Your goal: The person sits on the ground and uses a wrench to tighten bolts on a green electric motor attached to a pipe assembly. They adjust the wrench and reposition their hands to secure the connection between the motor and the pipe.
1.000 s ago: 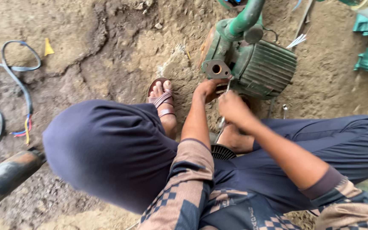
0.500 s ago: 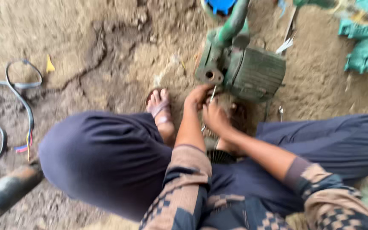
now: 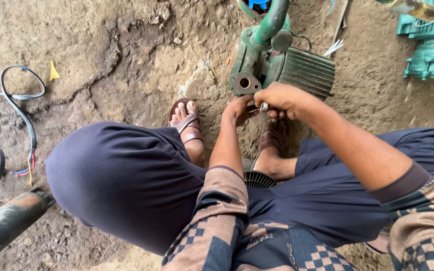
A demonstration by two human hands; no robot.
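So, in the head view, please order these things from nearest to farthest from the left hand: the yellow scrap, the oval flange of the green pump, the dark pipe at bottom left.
1. The oval flange, just above the left hand.
2. The yellow scrap, far to the left on the dirt.
3. The dark pipe, in the bottom-left corner.

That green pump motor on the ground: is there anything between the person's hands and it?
Nothing visible does. The left hand and right hand meet right in front of the green pump motor, just below its flange, around a small metal piece. Whether they touch the motor itself cannot be told.
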